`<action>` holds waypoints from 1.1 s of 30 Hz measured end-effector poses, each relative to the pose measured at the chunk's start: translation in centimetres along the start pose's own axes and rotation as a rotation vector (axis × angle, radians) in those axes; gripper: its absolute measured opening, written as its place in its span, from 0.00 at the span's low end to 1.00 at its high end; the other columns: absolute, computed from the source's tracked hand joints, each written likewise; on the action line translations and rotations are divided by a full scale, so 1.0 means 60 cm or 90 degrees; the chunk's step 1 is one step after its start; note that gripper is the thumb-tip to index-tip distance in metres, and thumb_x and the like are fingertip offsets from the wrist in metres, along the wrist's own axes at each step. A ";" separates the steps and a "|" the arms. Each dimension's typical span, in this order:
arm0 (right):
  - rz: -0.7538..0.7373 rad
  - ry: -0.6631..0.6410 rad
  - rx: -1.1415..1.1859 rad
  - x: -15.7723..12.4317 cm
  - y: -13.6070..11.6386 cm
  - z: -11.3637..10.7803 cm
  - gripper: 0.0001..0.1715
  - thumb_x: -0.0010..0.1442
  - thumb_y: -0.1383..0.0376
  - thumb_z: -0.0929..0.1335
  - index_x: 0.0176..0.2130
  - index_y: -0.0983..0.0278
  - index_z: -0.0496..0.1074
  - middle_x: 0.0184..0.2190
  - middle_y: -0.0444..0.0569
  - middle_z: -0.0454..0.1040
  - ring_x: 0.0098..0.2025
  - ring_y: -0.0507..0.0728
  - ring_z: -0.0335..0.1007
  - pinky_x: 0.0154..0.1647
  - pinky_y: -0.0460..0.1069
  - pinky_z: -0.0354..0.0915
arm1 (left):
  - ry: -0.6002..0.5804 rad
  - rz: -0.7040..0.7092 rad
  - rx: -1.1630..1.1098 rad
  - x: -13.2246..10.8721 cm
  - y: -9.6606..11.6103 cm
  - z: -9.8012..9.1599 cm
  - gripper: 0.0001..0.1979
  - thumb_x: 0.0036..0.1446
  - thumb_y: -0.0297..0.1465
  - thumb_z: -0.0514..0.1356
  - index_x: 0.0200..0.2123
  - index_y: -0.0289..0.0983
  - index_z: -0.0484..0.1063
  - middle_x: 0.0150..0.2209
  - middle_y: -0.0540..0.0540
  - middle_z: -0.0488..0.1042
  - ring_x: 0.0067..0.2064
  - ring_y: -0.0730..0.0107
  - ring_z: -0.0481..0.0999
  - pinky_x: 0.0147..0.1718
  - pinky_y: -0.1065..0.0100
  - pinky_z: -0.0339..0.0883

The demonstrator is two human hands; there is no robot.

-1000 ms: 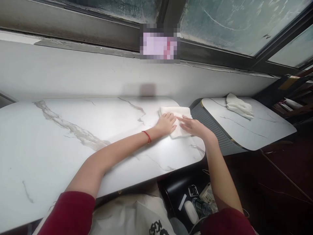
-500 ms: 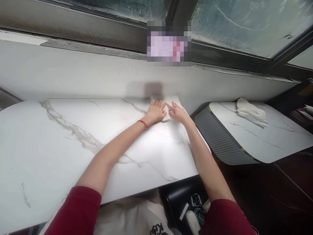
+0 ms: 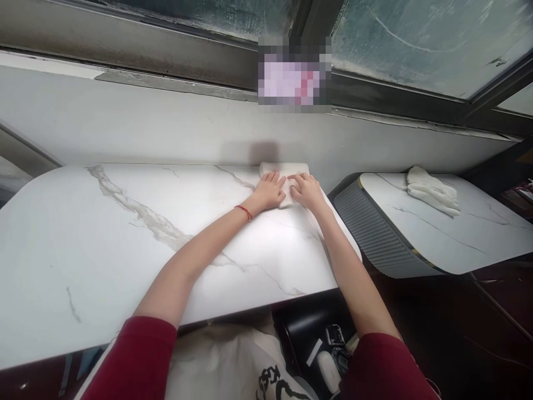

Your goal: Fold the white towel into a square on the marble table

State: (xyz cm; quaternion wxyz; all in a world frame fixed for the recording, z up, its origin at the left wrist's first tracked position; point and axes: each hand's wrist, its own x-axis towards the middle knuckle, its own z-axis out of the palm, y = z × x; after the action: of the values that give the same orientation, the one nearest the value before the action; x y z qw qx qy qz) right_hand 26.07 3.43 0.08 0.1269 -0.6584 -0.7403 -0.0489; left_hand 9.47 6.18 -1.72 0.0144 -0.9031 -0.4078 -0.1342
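A folded white cloth (image 3: 287, 169) lies at the far right corner of the white marble table (image 3: 125, 244), close to the wall. My left hand (image 3: 270, 190) presses flat on its left part, fingers stretched out; a red string circles that wrist. My right hand (image 3: 307, 190) lies flat on the cloth's right part, fingers spread, right beside the left hand. Both arms reach across the table top.
A second marble-topped table (image 3: 478, 233) with a ribbed grey side stands to the right, with a crumpled white cloth (image 3: 433, 190) on it. The wall and window sill (image 3: 166, 83) run behind. Below the table edge are a dark bin and small objects (image 3: 328, 355).
Both hands slid the cloth away from me, from mid-table toward the wall, then held it there. The view has shifted slightly left.
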 end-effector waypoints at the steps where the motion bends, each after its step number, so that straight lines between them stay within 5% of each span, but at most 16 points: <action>1: -0.004 0.005 0.002 -0.004 -0.001 -0.005 0.27 0.63 0.65 0.60 0.58 0.63 0.72 0.54 0.61 0.72 0.54 0.69 0.66 0.55 0.63 0.63 | -0.006 0.008 0.006 -0.010 0.003 -0.003 0.30 0.69 0.32 0.46 0.70 0.25 0.58 0.70 0.27 0.60 0.70 0.47 0.59 0.67 0.51 0.50; 6: -0.104 -0.018 -0.008 -0.064 -0.015 -0.034 0.25 0.62 0.62 0.64 0.57 0.65 0.74 0.45 0.58 0.73 0.46 0.65 0.68 0.51 0.58 0.65 | -0.017 0.068 0.009 -0.090 0.024 -0.020 0.30 0.68 0.33 0.48 0.69 0.24 0.58 0.70 0.25 0.59 0.70 0.43 0.59 0.66 0.50 0.51; 14: -0.141 0.072 -0.076 -0.290 -0.112 -0.055 0.25 0.72 0.63 0.60 0.63 0.60 0.73 0.40 0.57 0.72 0.42 0.63 0.67 0.42 0.56 0.66 | 0.004 0.193 0.028 -0.282 0.099 -0.078 0.31 0.64 0.34 0.53 0.66 0.21 0.61 0.63 0.26 0.69 0.64 0.41 0.67 0.62 0.49 0.59; 18: -0.148 0.095 -0.077 -0.350 -0.141 -0.059 0.26 0.72 0.65 0.60 0.65 0.57 0.71 0.46 0.59 0.71 0.46 0.65 0.68 0.42 0.57 0.68 | -0.025 0.177 0.134 -0.334 0.137 -0.106 0.31 0.66 0.42 0.54 0.62 0.22 0.68 0.56 0.26 0.74 0.58 0.39 0.72 0.56 0.48 0.63; 26: -0.147 0.075 -0.067 -0.328 -0.151 -0.045 0.29 0.71 0.67 0.58 0.68 0.60 0.65 0.62 0.64 0.63 0.64 0.71 0.60 0.57 0.64 0.67 | -0.020 0.102 0.165 -0.321 0.149 -0.104 0.37 0.67 0.52 0.55 0.59 0.21 0.71 0.54 0.21 0.75 0.55 0.35 0.74 0.51 0.49 0.64; 33: -0.117 0.029 -0.075 -0.219 -0.161 -0.012 0.28 0.73 0.63 0.58 0.68 0.58 0.67 0.67 0.65 0.62 0.68 0.74 0.59 0.56 0.64 0.68 | -0.082 0.020 0.184 -0.268 0.087 -0.106 0.35 0.70 0.46 0.51 0.63 0.18 0.65 0.59 0.19 0.71 0.60 0.34 0.71 0.52 0.50 0.65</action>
State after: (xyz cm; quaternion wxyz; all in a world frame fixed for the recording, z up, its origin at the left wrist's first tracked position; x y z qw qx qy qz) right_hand 17.92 -10.62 -1.64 0.0998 -0.5926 -0.7904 -0.1186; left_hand 1.70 -9.94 0.75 0.1202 -0.9046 -0.4085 -0.0160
